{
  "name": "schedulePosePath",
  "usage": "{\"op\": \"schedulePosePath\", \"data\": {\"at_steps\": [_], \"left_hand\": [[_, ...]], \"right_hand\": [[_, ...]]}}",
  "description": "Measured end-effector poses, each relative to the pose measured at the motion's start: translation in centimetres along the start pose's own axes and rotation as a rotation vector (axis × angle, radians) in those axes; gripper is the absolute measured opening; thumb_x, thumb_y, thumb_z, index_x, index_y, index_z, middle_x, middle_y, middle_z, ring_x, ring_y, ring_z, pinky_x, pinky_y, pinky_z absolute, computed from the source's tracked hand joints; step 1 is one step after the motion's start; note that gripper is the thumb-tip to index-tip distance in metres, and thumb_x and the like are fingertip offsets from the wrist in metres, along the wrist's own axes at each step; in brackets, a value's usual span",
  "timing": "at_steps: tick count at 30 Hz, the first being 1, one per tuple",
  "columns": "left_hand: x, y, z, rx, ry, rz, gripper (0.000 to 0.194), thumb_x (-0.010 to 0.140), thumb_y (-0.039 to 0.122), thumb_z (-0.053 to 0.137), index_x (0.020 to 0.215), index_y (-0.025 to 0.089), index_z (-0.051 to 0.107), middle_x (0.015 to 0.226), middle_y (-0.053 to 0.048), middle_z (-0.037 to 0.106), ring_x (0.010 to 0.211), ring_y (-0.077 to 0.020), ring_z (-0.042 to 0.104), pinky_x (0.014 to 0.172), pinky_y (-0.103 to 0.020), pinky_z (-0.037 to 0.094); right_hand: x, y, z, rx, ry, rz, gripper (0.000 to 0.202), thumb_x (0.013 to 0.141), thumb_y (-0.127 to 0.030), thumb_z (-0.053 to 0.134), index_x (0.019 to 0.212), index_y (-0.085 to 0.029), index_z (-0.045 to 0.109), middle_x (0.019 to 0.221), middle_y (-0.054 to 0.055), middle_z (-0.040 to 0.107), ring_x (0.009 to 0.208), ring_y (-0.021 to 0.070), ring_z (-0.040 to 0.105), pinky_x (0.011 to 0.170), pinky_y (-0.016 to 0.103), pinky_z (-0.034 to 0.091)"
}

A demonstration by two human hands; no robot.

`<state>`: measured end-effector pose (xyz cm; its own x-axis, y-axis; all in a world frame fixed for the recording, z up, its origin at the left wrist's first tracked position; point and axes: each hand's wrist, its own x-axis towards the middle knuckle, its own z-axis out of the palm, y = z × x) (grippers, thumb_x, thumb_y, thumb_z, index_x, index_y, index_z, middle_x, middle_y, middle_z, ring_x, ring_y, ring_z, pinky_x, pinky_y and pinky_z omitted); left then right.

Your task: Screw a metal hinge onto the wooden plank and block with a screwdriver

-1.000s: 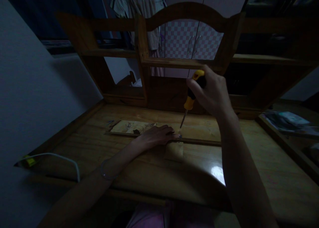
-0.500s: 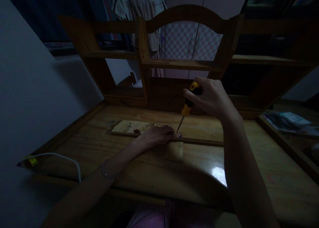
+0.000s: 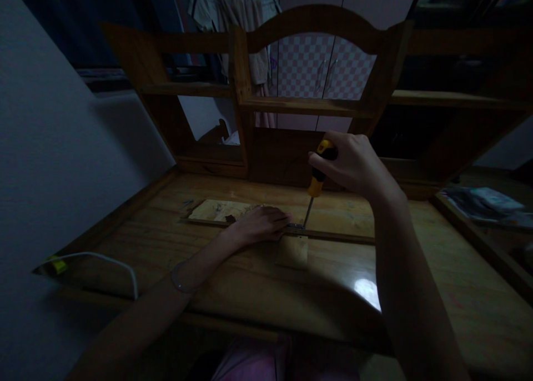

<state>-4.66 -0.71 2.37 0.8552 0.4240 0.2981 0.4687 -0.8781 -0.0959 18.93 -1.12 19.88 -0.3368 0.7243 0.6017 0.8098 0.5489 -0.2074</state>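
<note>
My right hand [image 3: 352,161] grips a yellow-and-black screwdriver [image 3: 317,184] by its handle. The shaft slants down, and its tip meets a small metal piece, perhaps a hinge [image 3: 296,226], on a narrow wooden board [image 3: 341,236]. Over the same board lies my left hand [image 3: 264,224], fingers together and curled across it, the fingertips beside the metal piece. A small square wooden piece [image 3: 292,252] lies against the board's near side. Left of my left hand, the board's surface is pale and rough with a dark spot. My palm hides the part beneath it.
Everything lies on a wooden desk [image 3: 208,275] with a shelf unit [image 3: 308,109] along its back. Small metal bits, perhaps screws [image 3: 187,202], lie at the board's left end. A white cable [image 3: 104,259] crosses the left corner by a yellow item [image 3: 57,264]. Papers [image 3: 483,200] lie at right.
The screwdriver tip has shifted slightly right and its shaft is more upright. My left fingertips have drawn back left, uncovering more of the metal piece.
</note>
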Motion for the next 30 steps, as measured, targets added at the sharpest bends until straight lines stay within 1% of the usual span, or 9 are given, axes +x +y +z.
{"op": "schedulePosePath", "data": {"at_steps": [3,7,11,16,20,26,30], "left_hand": [[0.1,0.2,0.1,0.023,0.021,0.002,0.040,0.091,0.023,0.062,0.130,0.015,0.058,0.124,-0.013,0.069,0.109,-0.0237,0.067,0.094,-0.037,0.054],[0.1,0.2,0.0,0.039,0.020,0.003,0.038,0.092,0.022,0.059,0.129,0.014,0.059,0.121,-0.012,0.070,0.106,-0.0248,0.069,0.091,-0.039,0.056],[0.1,0.2,0.2,0.061,0.039,0.002,0.037,0.092,0.022,0.058,0.128,0.014,0.059,0.120,-0.011,0.071,0.104,-0.0239,0.070,0.090,-0.038,0.057],[0.2,0.1,0.6,0.075,0.080,0.032,0.032,0.092,0.021,0.059,0.123,0.016,0.063,0.119,-0.010,0.071,0.102,-0.0212,0.070,0.090,-0.035,0.056],[0.2,-0.1,0.9,0.080,0.109,0.047,0.032,0.090,0.020,0.062,0.121,0.015,0.063,0.118,-0.010,0.072,0.099,-0.0209,0.071,0.088,-0.034,0.057],[0.2,0.0,1.0,0.134,0.144,0.067,0.030,0.090,0.020,0.061,0.119,0.013,0.064,0.116,-0.011,0.072,0.096,-0.0219,0.071,0.085,-0.036,0.058],[0.2,0.4,0.8,0.181,0.139,0.066,0.029,0.093,0.020,0.058,0.120,0.012,0.063,0.111,-0.012,0.073,0.094,-0.0216,0.072,0.083,-0.035,0.058]], "right_hand": [[0.0,-0.1,0.1,0.003,-0.001,-0.001,0.027,0.084,-0.040,0.062,0.070,-0.022,0.046,0.065,0.003,0.054,0.061,0.0160,0.049,0.058,0.030,0.029],[0.0,-0.1,0.1,-0.034,0.009,0.004,0.026,0.085,-0.040,0.060,0.071,-0.022,0.046,0.065,0.002,0.054,0.061,0.0160,0.049,0.057,0.030,0.028],[0.0,-0.1,-0.3,-0.068,0.000,0.009,0.027,0.085,-0.039,0.060,0.070,-0.022,0.045,0.064,0.003,0.054,0.060,0.0161,0.049,0.058,0.031,0.028],[-0.1,-0.1,-1.0,-0.072,-0.002,0.019,0.026,0.085,-0.038,0.059,0.069,-0.022,0.046,0.063,0.003,0.054,0.059,0.0161,0.048,0.057,0.032,0.029],[-0.2,-0.1,-1.3,-0.078,0.019,0.013,0.028,0.085,-0.037,0.060,0.067,-0.022,0.045,0.062,0.002,0.053,0.058,0.0150,0.047,0.056,0.031,0.028],[-0.2,0.0,-1.0,-0.083,0.051,0.006,0.029,0.085,-0.037,0.060,0.066,-0.023,0.043,0.063,0.002,0.053,0.058,0.0157,0.048,0.057,0.032,0.028],[-0.2,0.1,-1.0,-0.069,0.072,0.010,0.025,0.084,-0.037,0.061,0.069,-0.022,0.048,0.066,0.004,0.056,0.061,0.0174,0.050,0.058,0.033,0.029]]}}
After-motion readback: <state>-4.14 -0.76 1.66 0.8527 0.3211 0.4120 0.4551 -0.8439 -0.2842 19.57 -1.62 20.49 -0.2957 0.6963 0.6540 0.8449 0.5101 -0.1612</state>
